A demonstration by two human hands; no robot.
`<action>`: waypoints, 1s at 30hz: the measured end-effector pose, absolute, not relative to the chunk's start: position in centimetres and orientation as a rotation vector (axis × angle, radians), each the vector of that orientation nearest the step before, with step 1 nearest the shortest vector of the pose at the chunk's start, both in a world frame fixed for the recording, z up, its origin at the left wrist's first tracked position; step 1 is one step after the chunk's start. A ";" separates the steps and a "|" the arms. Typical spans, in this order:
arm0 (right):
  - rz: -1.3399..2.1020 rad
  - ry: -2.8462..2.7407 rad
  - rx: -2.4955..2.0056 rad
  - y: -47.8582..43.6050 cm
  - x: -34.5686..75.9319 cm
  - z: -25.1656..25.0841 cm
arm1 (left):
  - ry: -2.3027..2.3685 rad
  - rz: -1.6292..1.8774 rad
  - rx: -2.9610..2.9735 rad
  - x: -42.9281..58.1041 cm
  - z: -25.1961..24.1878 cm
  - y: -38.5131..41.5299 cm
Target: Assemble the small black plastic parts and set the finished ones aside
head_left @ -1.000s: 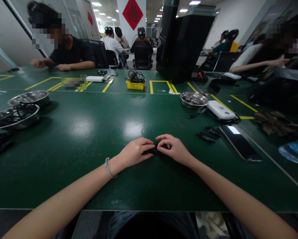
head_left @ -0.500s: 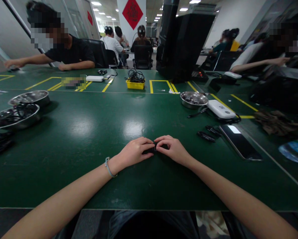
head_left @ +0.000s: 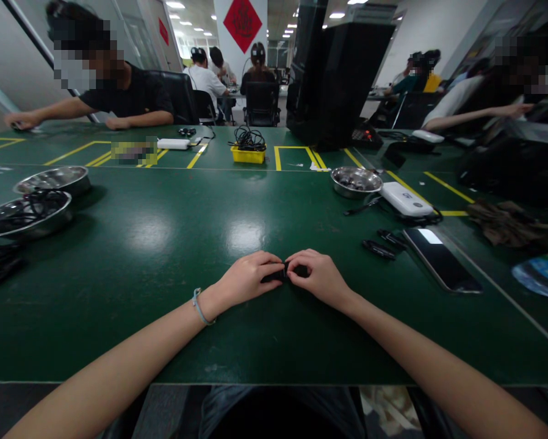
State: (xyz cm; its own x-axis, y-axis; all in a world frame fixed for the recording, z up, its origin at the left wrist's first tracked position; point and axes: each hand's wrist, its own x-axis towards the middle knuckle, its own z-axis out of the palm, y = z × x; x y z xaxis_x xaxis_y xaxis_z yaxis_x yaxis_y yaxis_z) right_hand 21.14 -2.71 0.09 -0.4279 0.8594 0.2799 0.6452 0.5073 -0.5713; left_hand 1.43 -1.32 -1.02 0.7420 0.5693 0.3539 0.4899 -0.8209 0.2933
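My left hand point(head_left: 251, 275), with a pale blue band on the wrist, pinches a small black piece point(head_left: 274, 276) low over the green table. My right hand point(head_left: 317, 274) meets it from the other side, thumb and forefinger closed in a pinch on the black piece's right end. The fingertips of both hands nearly touch, and they hide much of the piece, so its exact kind cannot be made out. Beyond my right hand lie two small dark strips point(head_left: 379, 249) and a phone point(head_left: 442, 260).
Steel bowls stand at left, one holding black cables point(head_left: 31, 210). A steel bowl point(head_left: 357, 184) of small dark parts and a white device point(head_left: 405, 199) sit at right. Farther back are a yellow box point(head_left: 249, 155) and a black monitor point(head_left: 347, 85). A co-worker point(head_left: 132, 91) sits across at left.
My right fingers have shifted very slightly, and a little more of the dark shape behind them shows. Both hands otherwise stay in place; the whole view has moved a touch.
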 end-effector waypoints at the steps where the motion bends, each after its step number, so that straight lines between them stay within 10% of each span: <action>1: 0.500 -2.215 -1.231 -2.8 21.2 0.1 | 0.849 0.651 2.764 1.4 -1.0 -1.3; 30: 0.144 -2.335 -1.158 -3.2 25.3 -0.9 | 0.716 0.692 2.977 4.4 -1.9 0.0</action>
